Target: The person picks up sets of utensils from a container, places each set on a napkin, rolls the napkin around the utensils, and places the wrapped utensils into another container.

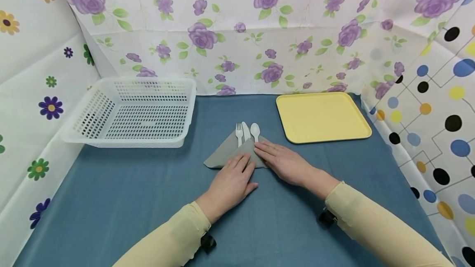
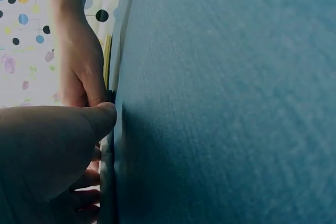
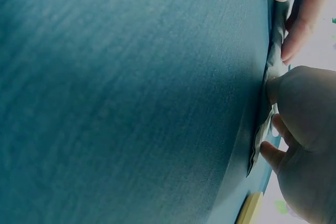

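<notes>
A grey cloth napkin [image 1: 222, 154], folded to a pointed shape, lies on the blue tablecloth. A white fork [image 1: 239, 132], a white knife [image 1: 246, 130] and a white spoon [image 1: 255, 130] stick out of its top side by side, their lower parts hidden under the fold. My left hand [image 1: 231, 182] rests on the front of the napkin with extended fingers. From the right, my right hand [image 1: 283, 163] lays its fingers on the folded flap beside the spoon. In the right wrist view, the napkin's edge [image 3: 257, 148] passes beneath the right fingers.
A white perforated plastic basket [image 1: 148, 122] stands at the back left. At the back right lies a yellow tray [image 1: 323, 118]. Patterned cloth sheets [image 1: 237, 32] hang behind and at both sides of the blue tablecloth [image 1: 148, 201].
</notes>
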Motion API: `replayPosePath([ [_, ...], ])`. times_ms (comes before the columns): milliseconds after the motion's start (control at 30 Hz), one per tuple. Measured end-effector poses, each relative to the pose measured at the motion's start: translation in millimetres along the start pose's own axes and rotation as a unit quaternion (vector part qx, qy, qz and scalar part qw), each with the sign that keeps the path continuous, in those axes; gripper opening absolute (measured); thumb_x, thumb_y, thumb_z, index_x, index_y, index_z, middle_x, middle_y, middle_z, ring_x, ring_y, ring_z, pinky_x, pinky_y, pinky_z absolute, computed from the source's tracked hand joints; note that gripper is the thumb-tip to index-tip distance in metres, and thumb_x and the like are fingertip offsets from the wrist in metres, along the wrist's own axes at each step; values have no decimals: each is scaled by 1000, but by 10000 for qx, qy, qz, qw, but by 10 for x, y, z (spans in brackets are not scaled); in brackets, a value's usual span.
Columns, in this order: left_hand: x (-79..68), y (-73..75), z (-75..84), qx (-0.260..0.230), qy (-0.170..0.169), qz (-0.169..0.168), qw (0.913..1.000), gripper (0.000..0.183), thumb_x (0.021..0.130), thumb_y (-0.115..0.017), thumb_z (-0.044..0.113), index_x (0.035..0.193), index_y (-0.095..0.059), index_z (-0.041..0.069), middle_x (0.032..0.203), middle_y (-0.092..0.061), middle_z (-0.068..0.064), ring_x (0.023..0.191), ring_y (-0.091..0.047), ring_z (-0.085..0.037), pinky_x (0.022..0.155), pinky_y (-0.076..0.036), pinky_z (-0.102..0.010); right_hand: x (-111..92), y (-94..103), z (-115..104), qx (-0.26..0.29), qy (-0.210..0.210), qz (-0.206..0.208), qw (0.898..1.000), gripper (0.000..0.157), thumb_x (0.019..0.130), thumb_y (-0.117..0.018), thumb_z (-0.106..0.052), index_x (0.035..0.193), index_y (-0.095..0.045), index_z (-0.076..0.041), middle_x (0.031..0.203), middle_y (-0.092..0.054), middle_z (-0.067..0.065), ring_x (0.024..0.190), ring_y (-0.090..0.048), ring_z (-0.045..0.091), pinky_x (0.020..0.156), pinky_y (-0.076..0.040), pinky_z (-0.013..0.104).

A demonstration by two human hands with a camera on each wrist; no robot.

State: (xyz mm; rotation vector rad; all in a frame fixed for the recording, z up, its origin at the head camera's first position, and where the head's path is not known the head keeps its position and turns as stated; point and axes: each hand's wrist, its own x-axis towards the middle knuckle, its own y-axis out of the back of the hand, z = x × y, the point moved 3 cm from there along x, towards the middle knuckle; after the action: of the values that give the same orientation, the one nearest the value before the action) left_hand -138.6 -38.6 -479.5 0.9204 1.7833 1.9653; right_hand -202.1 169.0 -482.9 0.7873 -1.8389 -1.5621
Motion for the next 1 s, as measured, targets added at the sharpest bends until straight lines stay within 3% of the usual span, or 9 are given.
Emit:
replayPosePath([
  [433, 57, 1, 36, 11, 49, 120, 9999, 63, 105, -76, 49, 153, -66, 9, 153, -62, -23, 143, -58, -39, 120, -47, -48, -40, -42, 33, -87, -75, 42, 9999, 58, 116, -61, -21, 169, -44, -7, 177, -38, 12, 161, -39, 36, 126, -39, 55],
  [1000, 102, -20, 59, 201, 215, -54, 9996, 63, 106, -73, 53, 153, -66, 12, 153, -62, -19, 143, -58, -37, 119, -48, -45, -255, -18, 50, -444, -264, 182, 9985, 50, 114, -63, -14, 163, -56, -7, 169, -49, 16, 154, -48, 39, 124, -42, 56],
])
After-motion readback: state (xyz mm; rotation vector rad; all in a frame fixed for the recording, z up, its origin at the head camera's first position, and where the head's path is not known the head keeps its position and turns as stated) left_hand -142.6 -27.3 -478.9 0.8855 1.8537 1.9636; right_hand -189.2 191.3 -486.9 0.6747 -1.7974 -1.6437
